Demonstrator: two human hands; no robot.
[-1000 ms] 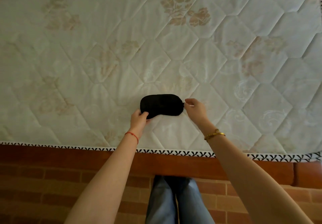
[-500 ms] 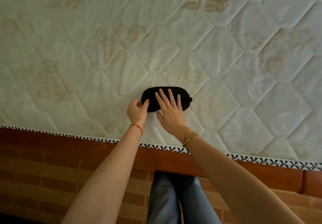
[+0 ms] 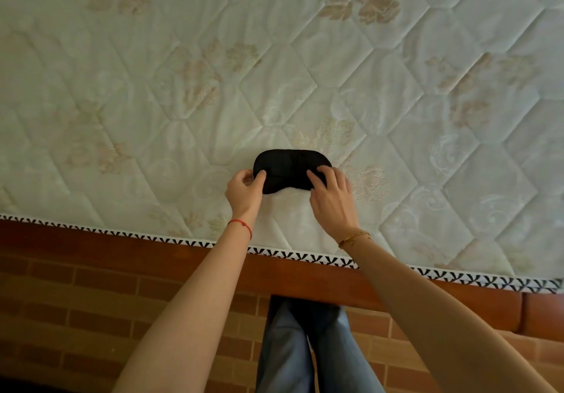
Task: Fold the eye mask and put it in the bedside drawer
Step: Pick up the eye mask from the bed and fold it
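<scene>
A black eye mask (image 3: 287,168) lies flat and unfolded on the quilted white mattress (image 3: 305,56), close to its near edge. My left hand (image 3: 244,189) pinches the mask's left end between thumb and fingers. At the mask's right end my right hand (image 3: 331,198) grips it with curled fingers, covering that end. The bedside drawer is not in view.
The mattress edge has black-and-white trim (image 3: 305,255) above a reddish wooden bed frame (image 3: 183,258). A brick-pattern floor (image 3: 91,316) and my legs in blue jeans (image 3: 293,347) are below.
My right hand went from the mask's right tip to lying flat over its middle, then slid to the right end with fingers curled on it. My left hand kept its pinch.
</scene>
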